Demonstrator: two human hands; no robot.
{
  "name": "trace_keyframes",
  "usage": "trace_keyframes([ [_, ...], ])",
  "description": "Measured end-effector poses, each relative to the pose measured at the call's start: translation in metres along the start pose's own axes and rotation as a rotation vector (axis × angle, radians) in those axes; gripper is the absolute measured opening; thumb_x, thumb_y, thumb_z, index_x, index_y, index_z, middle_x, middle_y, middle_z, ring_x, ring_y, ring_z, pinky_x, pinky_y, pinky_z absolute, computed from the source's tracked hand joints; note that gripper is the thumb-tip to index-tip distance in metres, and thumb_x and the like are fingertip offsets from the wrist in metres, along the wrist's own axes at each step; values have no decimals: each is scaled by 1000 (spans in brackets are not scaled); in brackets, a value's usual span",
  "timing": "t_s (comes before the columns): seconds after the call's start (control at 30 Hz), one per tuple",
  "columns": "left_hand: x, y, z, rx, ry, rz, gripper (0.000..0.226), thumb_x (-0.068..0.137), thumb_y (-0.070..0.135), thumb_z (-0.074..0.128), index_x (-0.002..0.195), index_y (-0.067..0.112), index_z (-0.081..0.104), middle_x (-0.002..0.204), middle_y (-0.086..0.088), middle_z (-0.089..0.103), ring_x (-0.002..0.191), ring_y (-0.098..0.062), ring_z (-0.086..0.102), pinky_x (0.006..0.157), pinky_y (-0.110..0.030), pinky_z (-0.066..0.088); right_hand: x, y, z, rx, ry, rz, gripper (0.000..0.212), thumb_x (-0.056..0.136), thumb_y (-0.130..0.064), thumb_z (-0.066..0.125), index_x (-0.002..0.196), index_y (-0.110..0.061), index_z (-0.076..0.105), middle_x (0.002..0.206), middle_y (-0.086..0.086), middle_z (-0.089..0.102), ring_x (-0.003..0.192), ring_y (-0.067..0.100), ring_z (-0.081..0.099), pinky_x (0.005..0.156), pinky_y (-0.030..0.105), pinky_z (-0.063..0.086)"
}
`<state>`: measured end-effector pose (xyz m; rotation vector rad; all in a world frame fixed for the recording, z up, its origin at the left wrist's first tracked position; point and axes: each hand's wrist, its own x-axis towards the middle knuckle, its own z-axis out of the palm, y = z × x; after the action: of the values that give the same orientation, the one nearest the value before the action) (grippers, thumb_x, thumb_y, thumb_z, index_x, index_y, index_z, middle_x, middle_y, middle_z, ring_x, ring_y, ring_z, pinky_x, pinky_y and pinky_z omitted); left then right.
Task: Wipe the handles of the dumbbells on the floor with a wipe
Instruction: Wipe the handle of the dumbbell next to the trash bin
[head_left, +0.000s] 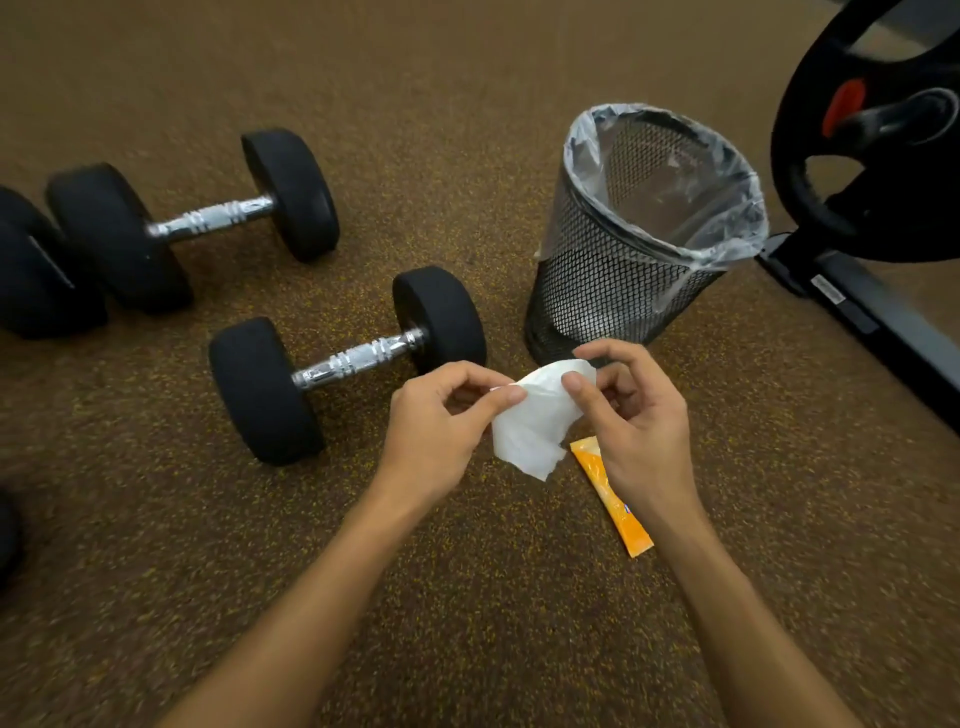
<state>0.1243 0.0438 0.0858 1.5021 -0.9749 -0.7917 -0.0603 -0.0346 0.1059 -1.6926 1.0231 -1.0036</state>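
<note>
Head view: left hand (436, 426) and right hand (631, 415) pinch a white wipe (535, 421) between curled fingers at frame centre, above speckled brown floor (467, 597); dumbbells (343, 364) lie at left.

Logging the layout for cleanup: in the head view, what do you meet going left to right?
rear dumbbell → near dumbbell → wipe → mesh wastebasket → black exercise machine
</note>
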Motion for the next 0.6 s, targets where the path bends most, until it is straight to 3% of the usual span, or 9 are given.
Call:
trace_keyframes([
  [0.1,0,-4,-10,-18,26,-25,9,90,27,84,95,20,82,91,9,80,89,-7,75,79,-24,61,3,3,7,-73,-89,5,19,92,-23,83,110,-21,78,91,-7,69,76,16,59,70,28,51],
  [0.2,2,-8,-19,-62,21,-52,11,89,26,86,95,20,80,92,6,80,90,-12,76,83,-33,63,6,5,16,-158,-108,0,28,88,-20,87,115,-21,81,90,-7,67,76,10,57,70,26,49],
  [0.33,6,-15,-31,-19,-5,-11,17,90,20,85,107,24,82,93,4,77,87,-12,71,81,-31,59,12,0,25,-272,-75,-82,14,94,-21,82,107,-20,85,94,-3,67,79,9,59,72,19,46],
  [0.5,11,-24,-43,89,-23,17,17,92,15,83,104,27,83,102,7,70,93,-11,70,85,-30,60,20,-1,37,-376,-102,-109,7,99,-25,76,101,-24,82,118,-8,63,120,13,58,99,36,51],
  [0.6,10,-26,-44,14,-48,-55,22,94,4,79,105,23,76,109,6,75,104,-12,75,91,-42,65,25,-2,43,-289,-129,-112,8,101,-19,73,104,-17,80,114,-7,72,112,11,66,94,38,57],
])
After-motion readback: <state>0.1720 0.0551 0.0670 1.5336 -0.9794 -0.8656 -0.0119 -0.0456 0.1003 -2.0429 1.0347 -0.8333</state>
